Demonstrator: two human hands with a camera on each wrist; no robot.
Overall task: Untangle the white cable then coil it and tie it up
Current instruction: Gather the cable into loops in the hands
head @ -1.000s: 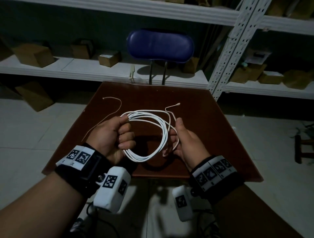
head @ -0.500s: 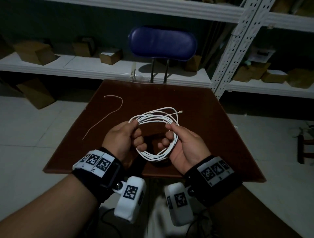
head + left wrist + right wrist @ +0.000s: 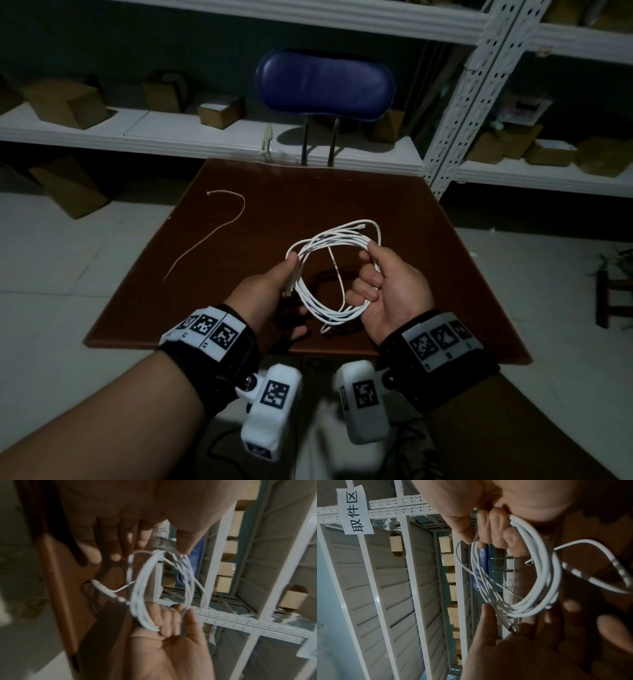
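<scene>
White cable (image 3: pixel 329 270) is wound into one round bunch of loops, held up in the air over a brown table (image 3: pixel 428 240). The right hand (image 3: pixel 394 294) has its fingers curled tight round one side of the loops. The left hand (image 3: pixel 263 294) pinches the other side with its thumb on top, and its other fingers are spread out below. One plug end of the cable sits by the left thumb, seen from the right wrist camera (image 3: pixel 508 624). One loose end hangs down inside the loops.

One thin string (image 3: pixel 219 233) lies on the far left part of the table, well apart from the hands. It is bent like a hook at the top.

One blue chair (image 3: pixel 325 85) stands just behind the table. Behind the chair are long white shelves (image 3: pixel 171 137) with many brown boxes (image 3: pixel 68 102) on them. More brown boxes sit on the floor under the shelves. One white post with little holes (image 3: pixel 459 102) goes up on the right. The floor (image 3: pixel 51 257) has pale tiles. The room is dim.

Each wrist has one black band with black and white square marks. One white paper sign (image 3: pixel 355 512) with black writing hangs on a shelf frame.
</scene>
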